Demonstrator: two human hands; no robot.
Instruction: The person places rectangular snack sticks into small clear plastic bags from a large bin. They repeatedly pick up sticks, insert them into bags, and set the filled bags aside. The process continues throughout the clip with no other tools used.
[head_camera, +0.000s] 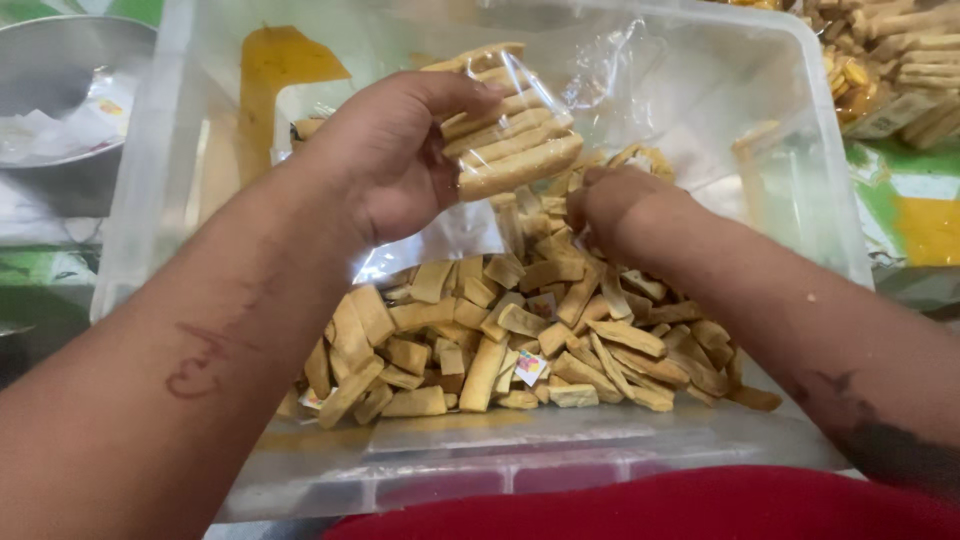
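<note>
Fingers of the left hand (385, 160) grip a clear bag of biscuit sticks (510, 135) at upper centre; the right hand (610, 205) pinches loose sticks (520, 330) in the plastic tub (820, 180).

You have one view only, from the camera on your head, so no second view shares the scene. It looks steeply down and forward into the clear plastic tub (830, 180) right in front of your body. It sits close: your forearms enter from the bottom corners, and the tub's near rim runs along the lower edge.
</note>
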